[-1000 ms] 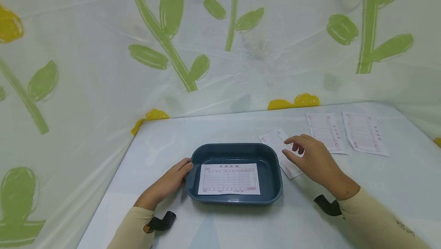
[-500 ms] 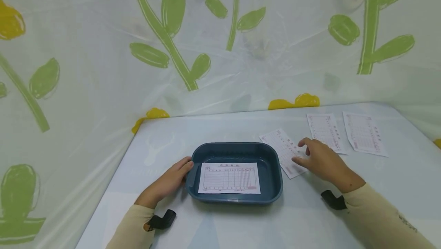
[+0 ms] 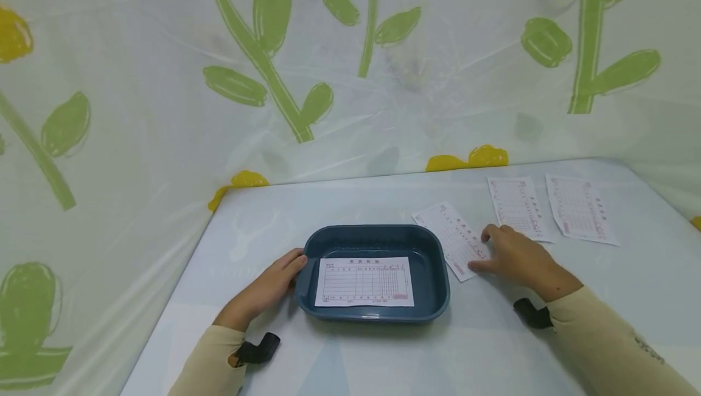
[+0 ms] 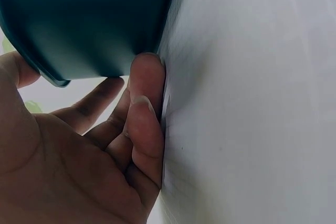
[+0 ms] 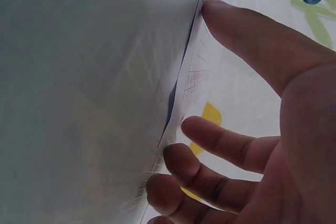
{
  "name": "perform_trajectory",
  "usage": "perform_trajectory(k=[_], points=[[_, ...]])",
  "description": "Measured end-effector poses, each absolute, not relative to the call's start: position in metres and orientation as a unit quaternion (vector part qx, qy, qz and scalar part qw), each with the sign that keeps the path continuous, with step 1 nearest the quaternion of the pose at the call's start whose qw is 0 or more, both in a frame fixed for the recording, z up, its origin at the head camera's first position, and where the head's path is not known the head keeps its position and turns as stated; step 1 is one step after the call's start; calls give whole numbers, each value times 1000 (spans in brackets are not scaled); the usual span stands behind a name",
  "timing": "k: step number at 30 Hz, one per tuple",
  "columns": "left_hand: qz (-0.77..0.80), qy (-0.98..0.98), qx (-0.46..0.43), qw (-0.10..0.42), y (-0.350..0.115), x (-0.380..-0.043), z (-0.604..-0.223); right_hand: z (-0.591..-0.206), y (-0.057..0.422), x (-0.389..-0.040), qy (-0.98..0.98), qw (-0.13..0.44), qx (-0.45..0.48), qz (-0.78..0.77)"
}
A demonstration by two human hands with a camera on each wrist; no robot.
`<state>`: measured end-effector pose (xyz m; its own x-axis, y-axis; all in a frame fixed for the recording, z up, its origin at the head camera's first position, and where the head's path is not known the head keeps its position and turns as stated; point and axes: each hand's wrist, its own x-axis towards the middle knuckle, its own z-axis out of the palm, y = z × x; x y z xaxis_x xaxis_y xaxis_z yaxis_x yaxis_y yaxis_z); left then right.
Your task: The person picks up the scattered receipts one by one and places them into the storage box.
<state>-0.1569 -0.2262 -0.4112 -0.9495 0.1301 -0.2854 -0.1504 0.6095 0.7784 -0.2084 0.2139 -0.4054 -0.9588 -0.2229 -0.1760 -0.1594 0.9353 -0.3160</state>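
A dark blue plastic tray (image 3: 372,316) stands on the table with a printed form slip (image 3: 364,283) lying flat inside. My left hand (image 3: 274,285) grips its left end; in the left wrist view the thumb is at the rim and the other fingers lie against the wall below. Just right of the tray, a second form slip (image 3: 453,236) lies slanted on the table. My right hand (image 3: 517,259) is at this slip's right edge, thumb and fingers spread apart. In the right wrist view the thumb (image 5: 226,17) touches the paper, which lifts slightly along its edge.
Two more form slips, one (image 3: 517,204) behind the right hand and another (image 3: 582,208) farther right, lie near the table's back edge. A flower-printed curtain (image 3: 350,116) hangs behind the white table (image 3: 350,362). Black curved pieces (image 3: 260,349) stick out from both wrists.
My right hand has moved right and down from above the slanted slip to its right edge, the thumb now touching the paper. The left hand and the tray have stayed in place.
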Motion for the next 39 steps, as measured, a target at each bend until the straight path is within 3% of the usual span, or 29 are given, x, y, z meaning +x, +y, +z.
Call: perform_trajectory(k=[19,29,39], points=[[443,882,-5,159,-227,-158,-413,-403,209,-208,974,114,-95,-170],[436,886,-11,159,-228,-159,-415,-402,211,-207,958,153,-102,-218],[439,884,-6,160,-228,-158,-414,-405,212,-208,954,142,-124,-235]])
